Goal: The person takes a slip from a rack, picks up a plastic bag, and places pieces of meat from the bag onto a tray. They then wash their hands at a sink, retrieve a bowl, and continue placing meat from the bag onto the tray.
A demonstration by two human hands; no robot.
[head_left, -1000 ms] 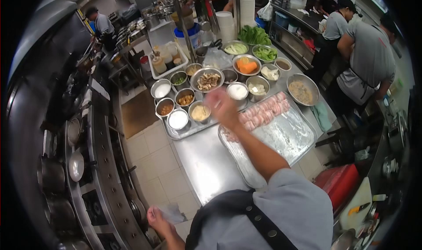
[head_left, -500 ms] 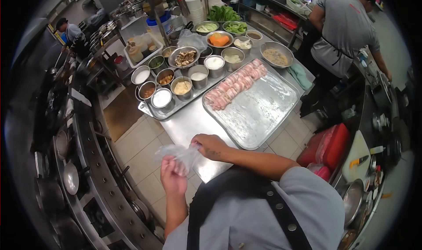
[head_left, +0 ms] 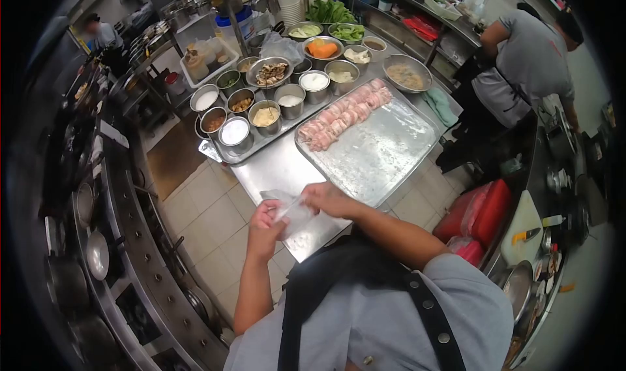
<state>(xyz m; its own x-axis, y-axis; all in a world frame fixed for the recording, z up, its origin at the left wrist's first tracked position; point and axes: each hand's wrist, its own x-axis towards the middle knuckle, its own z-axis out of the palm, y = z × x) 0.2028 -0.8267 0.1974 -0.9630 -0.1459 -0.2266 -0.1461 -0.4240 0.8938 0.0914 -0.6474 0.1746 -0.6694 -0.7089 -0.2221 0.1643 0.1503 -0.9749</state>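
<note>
Over the near end of the steel table [head_left: 251, 172], both my hands are closed on a crumpled piece of thin clear plastic [head_left: 295, 216]. My left hand [head_left: 265, 231] pinches it between thumb and fingers on the left. On its upper right edge, the fingers of my right hand [head_left: 331, 200] grip it. The plastic looks like a bag or a disposable glove; I cannot tell which. Just beyond my right hand lies a metal tray [head_left: 372, 155], with rows of raw meat rolls [head_left: 345, 115] along its far left side.
Metal pots of ingredients [head_left: 266, 116] crowd another tray at the left. A bowl of liquid mixture [head_left: 407, 75] and a green cloth [head_left: 440, 107] sit beyond the meat tray. A red box [head_left: 476, 214] stands at right, near a co-worker [head_left: 521, 71]. Stoves [head_left: 140, 260] line the left.
Both hands have shifted up and right in view with the plastic, my left hand coming nearer to my right. The co-worker at the right bends lower. My head view has shifted slightly.
</note>
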